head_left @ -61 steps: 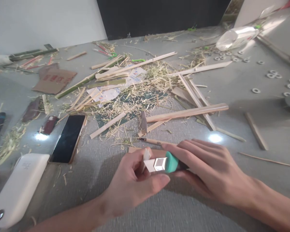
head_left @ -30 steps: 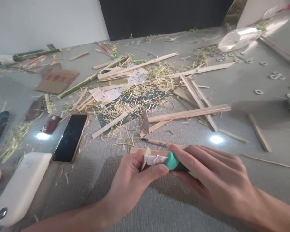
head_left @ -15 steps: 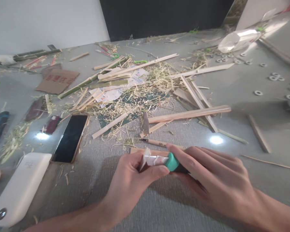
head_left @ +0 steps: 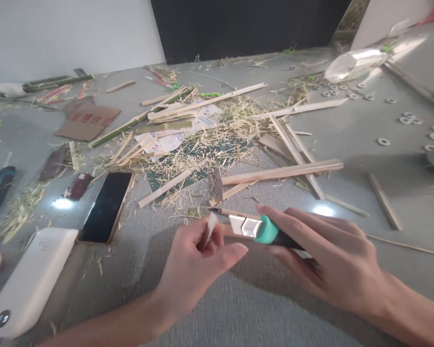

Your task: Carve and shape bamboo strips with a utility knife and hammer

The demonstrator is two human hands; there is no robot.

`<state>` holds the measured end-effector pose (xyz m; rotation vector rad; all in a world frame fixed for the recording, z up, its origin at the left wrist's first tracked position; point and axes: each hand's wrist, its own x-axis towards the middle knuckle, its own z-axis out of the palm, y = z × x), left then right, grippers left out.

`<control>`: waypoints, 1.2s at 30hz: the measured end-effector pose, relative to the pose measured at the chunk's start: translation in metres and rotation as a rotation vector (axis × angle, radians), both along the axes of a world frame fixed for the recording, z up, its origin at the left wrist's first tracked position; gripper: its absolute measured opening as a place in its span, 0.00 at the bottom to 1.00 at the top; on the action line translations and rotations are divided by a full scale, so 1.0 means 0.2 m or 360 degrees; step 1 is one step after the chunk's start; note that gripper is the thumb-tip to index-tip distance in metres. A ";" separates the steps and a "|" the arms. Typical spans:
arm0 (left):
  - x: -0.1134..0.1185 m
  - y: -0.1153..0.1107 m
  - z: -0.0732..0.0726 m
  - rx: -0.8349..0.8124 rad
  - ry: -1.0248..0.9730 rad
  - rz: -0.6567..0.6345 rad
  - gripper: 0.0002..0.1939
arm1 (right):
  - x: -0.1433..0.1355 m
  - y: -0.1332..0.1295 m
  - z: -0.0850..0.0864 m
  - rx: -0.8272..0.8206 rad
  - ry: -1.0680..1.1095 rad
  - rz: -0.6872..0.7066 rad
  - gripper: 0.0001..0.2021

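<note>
At the lower middle, my left hand (head_left: 197, 270) is curled round a small pale strip (head_left: 210, 229), its thumb stretched toward the right. My right hand (head_left: 329, 260) grips a utility knife (head_left: 267, 230) with a green collar and black handle. The knife's silver blade points left, a short gap from the strip. Behind the blade, a thin wooden-handled tool (head_left: 233, 212) lies on the table, partly hidden by my right hand. A flat wooden piece (head_left: 231, 232) shows between the two hands.
Bamboo strips (head_left: 282, 172) and shavings (head_left: 202, 149) lie across the middle. On the left are a phone (head_left: 106, 207), a white power bank (head_left: 32, 282) and a blue tool (head_left: 0, 190). A clear bottle (head_left: 354, 65) and metal-looking rings (head_left: 384, 141) lie at right.
My right hand and the knife have moved right, so the blade is now apart from the strip. The power bank's round display now shows a green light.
</note>
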<state>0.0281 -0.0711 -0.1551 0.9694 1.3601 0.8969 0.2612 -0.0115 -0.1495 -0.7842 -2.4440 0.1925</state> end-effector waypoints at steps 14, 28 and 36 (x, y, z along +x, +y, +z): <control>0.01 -0.01 -0.01 0.0124 -0.0116 -0.0152 0.26 | 0.00 -0.01 -0.02 -0.0103 -0.0013 0.0195 0.18; 0.09 -0.02 0.02 0.0373 0.0765 -0.0655 0.26 | -0.08 -0.04 0.03 -0.1409 0.0482 -0.0074 0.12; -0.09 0.02 0.21 0.0750 0.1458 -0.0811 0.32 | -0.07 -0.02 0.01 -0.1310 0.0457 -0.0195 0.08</control>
